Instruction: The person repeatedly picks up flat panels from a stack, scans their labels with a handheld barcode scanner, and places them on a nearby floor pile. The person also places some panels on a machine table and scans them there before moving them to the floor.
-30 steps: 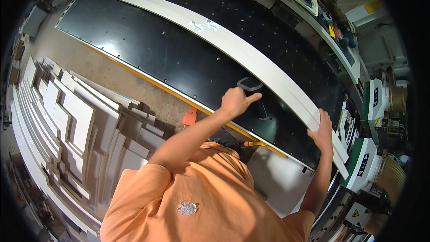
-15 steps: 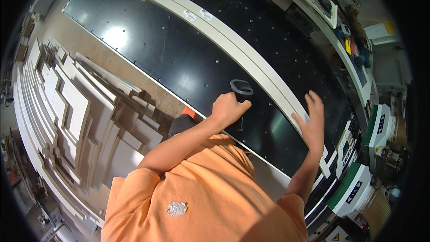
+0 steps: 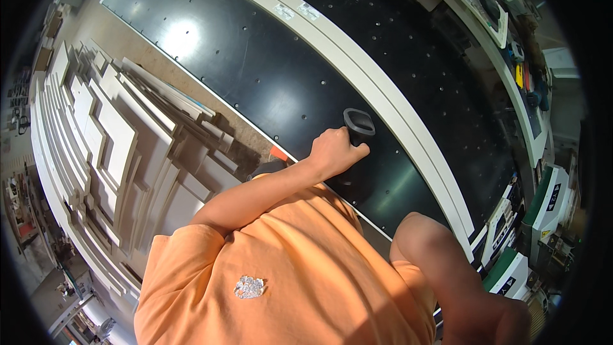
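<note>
My left hand (image 3: 335, 153) is closed around the grip of a black handheld barcode scanner (image 3: 359, 122), held over the near part of a black table (image 3: 274, 57). Just beyond the scanner, two long white boards (image 3: 377, 83) lie side by side along the table. Each carries a small printed label (image 3: 283, 11) toward its far end. My right arm is bent sharply, its elbow beside the table's near edge. At the lower right, my right hand (image 3: 511, 319) is in shadow and blurred, so its fingers cannot be made out.
Many pale panels (image 3: 115, 147) stand stacked upright at the left. Green-and-white machine units (image 3: 511, 271) are at the right end of the table. A shelf along the far side holds tools, one with a yellow body (image 3: 519, 76). Small studs dot the tabletop.
My right hand has left the near end of the white boards and swung down to the lower right. My left hand still grips the scanner. The whole view has shifted slightly.
</note>
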Tool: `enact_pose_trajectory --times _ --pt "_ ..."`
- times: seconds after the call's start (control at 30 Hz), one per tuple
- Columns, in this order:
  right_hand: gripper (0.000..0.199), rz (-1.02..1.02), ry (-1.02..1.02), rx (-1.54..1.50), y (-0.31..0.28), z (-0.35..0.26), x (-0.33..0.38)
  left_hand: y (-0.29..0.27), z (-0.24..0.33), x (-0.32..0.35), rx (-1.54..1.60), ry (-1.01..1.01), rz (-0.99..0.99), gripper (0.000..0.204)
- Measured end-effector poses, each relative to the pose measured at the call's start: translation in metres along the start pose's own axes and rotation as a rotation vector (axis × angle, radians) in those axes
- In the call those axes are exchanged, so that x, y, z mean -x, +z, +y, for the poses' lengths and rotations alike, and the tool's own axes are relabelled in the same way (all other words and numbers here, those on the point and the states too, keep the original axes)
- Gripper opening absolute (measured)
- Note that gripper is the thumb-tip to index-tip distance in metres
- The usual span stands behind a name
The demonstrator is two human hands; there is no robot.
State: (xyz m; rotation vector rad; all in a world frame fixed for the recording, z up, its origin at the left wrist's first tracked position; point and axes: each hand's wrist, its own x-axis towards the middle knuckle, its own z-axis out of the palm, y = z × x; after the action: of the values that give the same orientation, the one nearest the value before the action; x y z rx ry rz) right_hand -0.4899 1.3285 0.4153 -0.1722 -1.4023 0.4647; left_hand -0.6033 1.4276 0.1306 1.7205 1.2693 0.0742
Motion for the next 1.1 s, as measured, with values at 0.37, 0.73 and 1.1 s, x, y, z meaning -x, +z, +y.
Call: enact_pose_trajectory --times 0.37,0.73,1.1 --pt "0.010 0.057 0.058 0.078 -0.012 0.018 0.007 0.004 -0.007 -0.003 -0.034 0.023 -0.022 0.053" --pt "0.015 -0.117 0.309 0.020 -0.034 0.055 0.018 0.001 -0.010 -0.005 -0.028 0.090 0.010 0.062" --pt "0.012 0.069 0.308 0.085 -0.020 0.063 0.020 0.001 -0.012 -0.006 -0.051 0.091 0.003 0.063"
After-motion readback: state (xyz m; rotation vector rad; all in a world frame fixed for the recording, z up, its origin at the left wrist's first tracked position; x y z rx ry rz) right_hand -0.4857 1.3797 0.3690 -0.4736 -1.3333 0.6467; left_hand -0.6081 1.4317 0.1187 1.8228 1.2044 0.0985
